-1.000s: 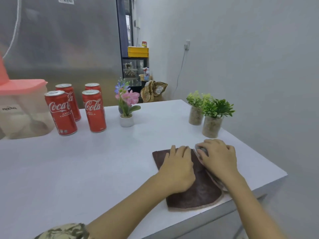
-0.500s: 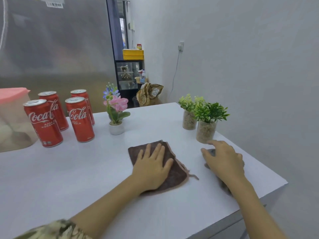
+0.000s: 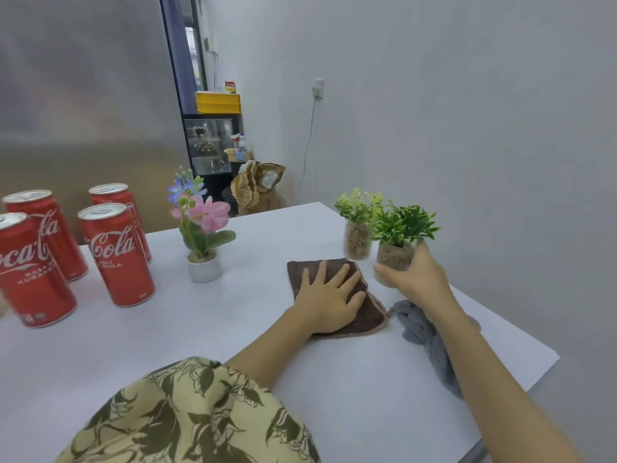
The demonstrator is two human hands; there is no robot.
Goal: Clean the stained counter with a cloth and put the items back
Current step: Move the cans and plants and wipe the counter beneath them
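Right hand (image 3: 412,277) grips the plant jar (image 3: 395,257), upright, just right of the brown cloth (image 3: 365,317); left hand (image 3: 329,300) presses flat on the cloth, fingers spread, pointing away.

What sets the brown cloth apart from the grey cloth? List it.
The brown cloth lies spread flat under the left hand; the grey cloth lies crumpled and untouched, partly hidden by the right forearm. The brown one has a paler edge trim; the grey shows none. Both rest on the white counter.
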